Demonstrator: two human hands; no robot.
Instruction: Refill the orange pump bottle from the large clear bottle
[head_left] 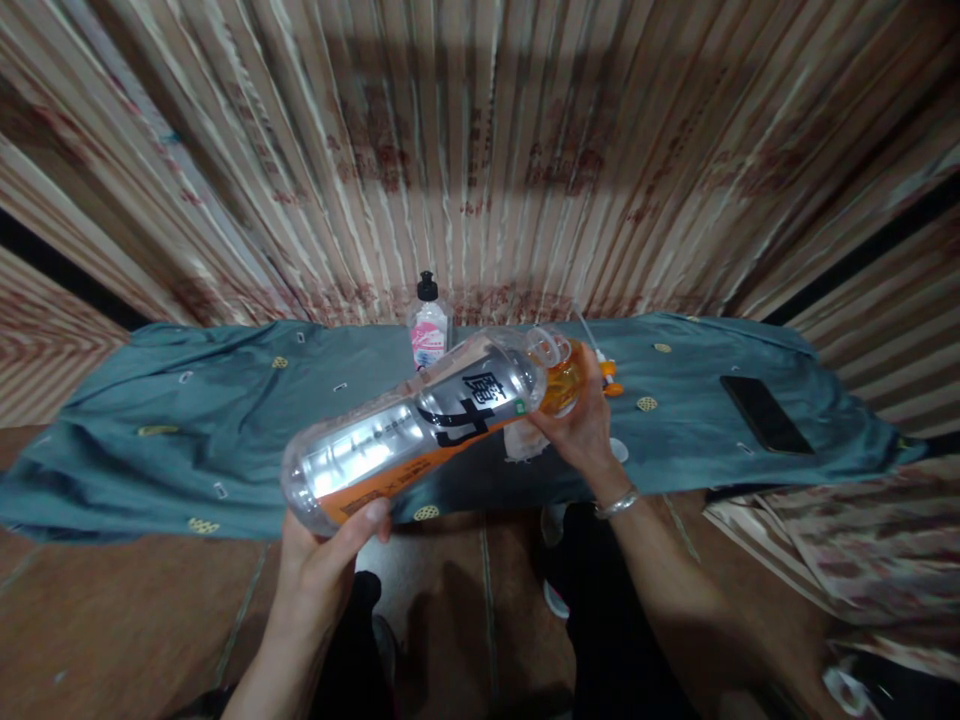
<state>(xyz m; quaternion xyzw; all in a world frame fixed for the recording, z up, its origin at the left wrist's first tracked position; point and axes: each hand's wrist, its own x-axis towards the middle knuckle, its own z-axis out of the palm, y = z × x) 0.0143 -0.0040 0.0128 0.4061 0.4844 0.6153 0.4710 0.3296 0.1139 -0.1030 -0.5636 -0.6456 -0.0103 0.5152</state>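
My left hand (pixel 330 550) grips the lower end of a large clear bottle (pixel 412 430) with a silver and orange label. The bottle is tilted, its neck pointing up to the right. At the neck, my right hand (pixel 585 425) is wrapped round a small orange container (pixel 564 385), which touches or nearly touches the bottle's mouth. Behind them stands a clear bottle with a black cap (pixel 429 325) and a pink label. Beside my right hand lies an orange and white piece (pixel 611 380), partly hidden.
A green patterned cloth (pixel 247 400) covers the narrow table. A dark phone (pixel 765 413) lies at the right. A small white round item (pixel 619 449) is near my right wrist. Striped curtains (pixel 480 150) hang behind the table.
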